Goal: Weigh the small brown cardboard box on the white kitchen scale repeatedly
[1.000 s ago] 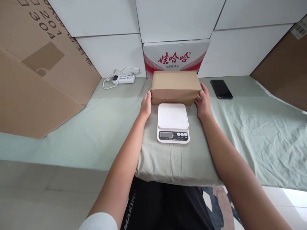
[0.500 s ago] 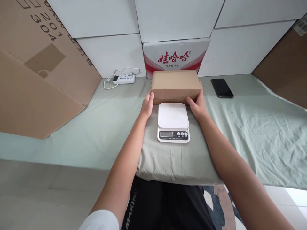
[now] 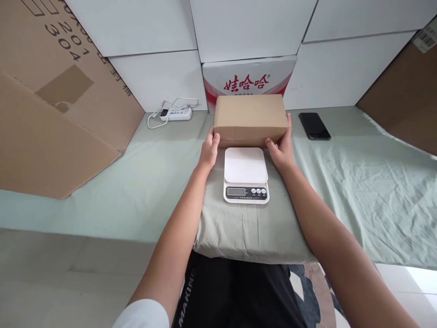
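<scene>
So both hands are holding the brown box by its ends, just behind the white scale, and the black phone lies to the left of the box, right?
Not quite. The head view shows the black phone lying to the right of the brown box, not the left. The rest holds: the left hand and right hand grip the box by its ends, just behind the white scale.

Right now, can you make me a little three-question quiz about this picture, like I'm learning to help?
1. True or false: both hands grip the cardboard box.
2. What lies right of the box? A) black phone B) cup C) scissors
3. Fill in: the white scale sits between the box and the ____.

Key:
1. True: the left hand and right hand hold its ends.
2. A, the black phone on the green sheet.
3. Person; its platform is bare.
</scene>
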A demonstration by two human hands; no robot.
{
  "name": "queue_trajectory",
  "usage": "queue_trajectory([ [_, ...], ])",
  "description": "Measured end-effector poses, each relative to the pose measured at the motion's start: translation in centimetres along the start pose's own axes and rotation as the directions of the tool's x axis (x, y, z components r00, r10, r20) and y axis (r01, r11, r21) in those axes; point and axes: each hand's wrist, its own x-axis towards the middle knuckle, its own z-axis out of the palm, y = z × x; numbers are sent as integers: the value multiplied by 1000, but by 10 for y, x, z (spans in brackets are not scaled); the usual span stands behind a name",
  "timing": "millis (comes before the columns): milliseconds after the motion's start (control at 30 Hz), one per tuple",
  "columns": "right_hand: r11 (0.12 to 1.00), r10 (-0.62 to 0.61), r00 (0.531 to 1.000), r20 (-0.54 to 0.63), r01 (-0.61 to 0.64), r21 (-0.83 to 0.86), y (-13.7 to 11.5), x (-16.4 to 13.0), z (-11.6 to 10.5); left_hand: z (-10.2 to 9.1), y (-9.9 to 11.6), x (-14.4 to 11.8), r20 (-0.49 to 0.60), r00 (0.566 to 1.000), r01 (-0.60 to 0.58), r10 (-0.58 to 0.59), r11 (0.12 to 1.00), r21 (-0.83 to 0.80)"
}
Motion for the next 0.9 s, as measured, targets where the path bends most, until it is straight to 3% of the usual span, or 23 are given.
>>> queue_trajectory([
  [233, 993, -110, 991, -77, 112, 22, -2, 3, 0, -1, 11, -3, 39, 995, -91, 90, 995, 25],
  [367, 986, -159, 983, -95, 162, 26, -22, 3, -6, -6, 31, -18, 27, 982, -186, 185, 982, 40],
  [533, 987, -157, 986, -59, 158, 14, -62, -40, -24, -15, 59, -77, 14, 983, -183, 182, 983, 26],
  [633, 995, -98, 994, -52, 98, 5, -69, -74, -29, -16, 64, -109, 31, 990, -141, 141, 990, 20],
  [733, 998, -69, 993, -93, 69, -7, -67, -92, -27, -14, 64, -123, 20, 992, -123, 123, 992, 39],
  [900, 998, -50, 991, -128, 46, -31, -65, -98, -23, -13, 61, -126, 1, 995, -102, 102, 994, 45],
])
